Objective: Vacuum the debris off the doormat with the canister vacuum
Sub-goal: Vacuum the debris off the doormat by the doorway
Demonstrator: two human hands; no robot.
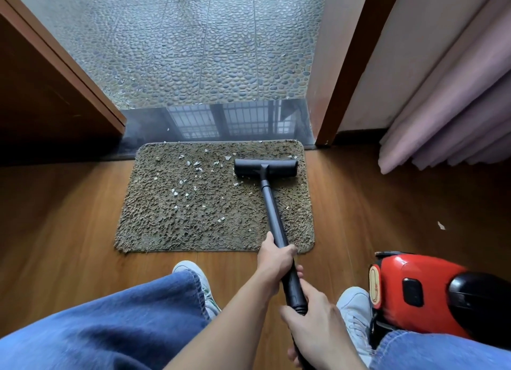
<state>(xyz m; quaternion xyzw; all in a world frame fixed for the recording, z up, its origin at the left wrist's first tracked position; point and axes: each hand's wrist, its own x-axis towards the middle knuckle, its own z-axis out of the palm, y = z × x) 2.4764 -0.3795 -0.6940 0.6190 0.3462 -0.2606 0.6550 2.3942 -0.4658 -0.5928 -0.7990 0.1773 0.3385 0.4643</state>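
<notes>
Wooden floorboards [69,217] filled the near part of the head view, running up to a dark, polished threshold [221,121] with a pebble-patterned floor [207,51] beyond it. A brown door [41,93] stood open at the left, a door frame [340,93] rose at the right, and a pale pink curtain [456,107] hung down to the boards further right.

The doormat [171,217], brown and shaggy, lay flat on the boards with its far edge against the threshold. Debris [190,165], small white flakes, was scattered mostly across its far left and middle parts, with a few bits near the right edge. One stray flake [441,226] lay on the boards, well apart from the mat on the right.

The black floor nozzle [266,167] rested on the mat's far right corner area, its wand [272,212] slanting back toward the person. The left hand [276,255] gripped the wand above the mat's near edge, fingers wrapped fully round it. The right hand [312,322] held the wand's near end, lower and closer to the body, with its fingers curled round the tube; its back faced the camera, so the fingertips were mostly hidden.

The red canister vacuum [414,289] sat on the boards at the right, just beside the right shoe [354,306]. The left shoe [193,273], also white, showed beneath blue jeans [110,322].
</notes>
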